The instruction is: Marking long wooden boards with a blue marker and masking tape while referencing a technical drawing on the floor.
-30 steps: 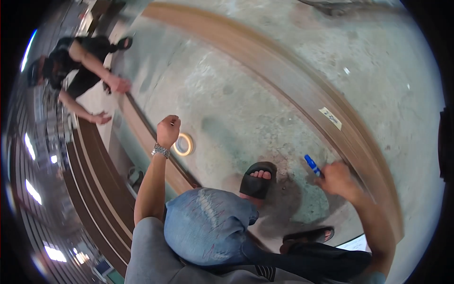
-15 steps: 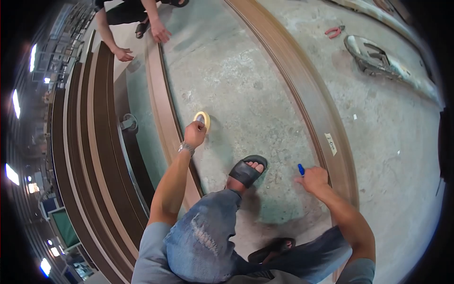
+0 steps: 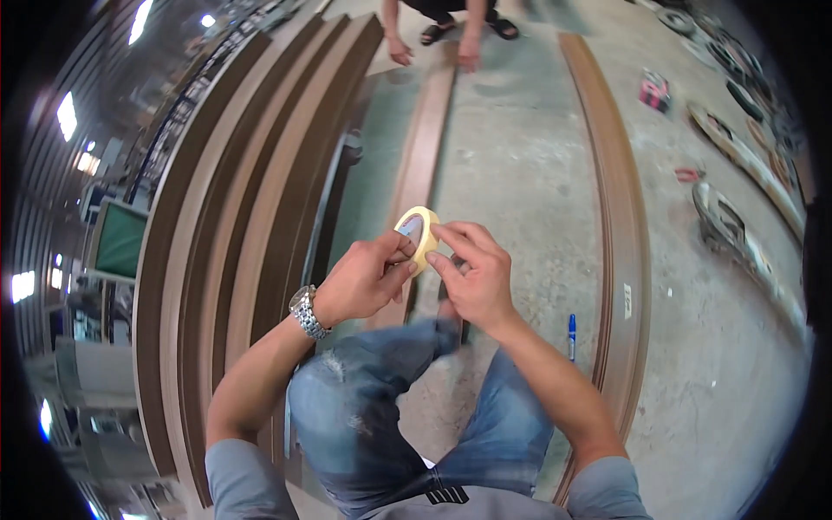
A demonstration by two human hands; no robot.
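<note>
A roll of pale yellow masking tape (image 3: pixel 428 234) is held up in front of my knees. My left hand (image 3: pixel 360 277) grips it, with fingers through the ring and the thumb on its near side. At the roll's right edge, the thumb and index finger of my right hand (image 3: pixel 478 276) pinch against the tape; whether a loose end is between them cannot be seen. A blue marker (image 3: pixel 572 336) lies on the concrete floor to the right, apart from both hands. Below the roll, a flat brown trim board (image 3: pixel 423 165) stretches away along the floor.
Several long brown boards (image 3: pixel 290 173) stand side by side at left. Another brown profile (image 3: pixel 615 217) with a small tape label (image 3: pixel 627 301) runs along the right. Red-handled pliers (image 3: pixel 689 174) and a curved worn part (image 3: pixel 724 217) lie farther right. A co-worker's hands (image 3: pixel 469 57) hang near the board's far end.
The marker has left my right hand and now lies on the floor. My right hand has come across to the tape roll, still in my left hand. The view has turned left.
</note>
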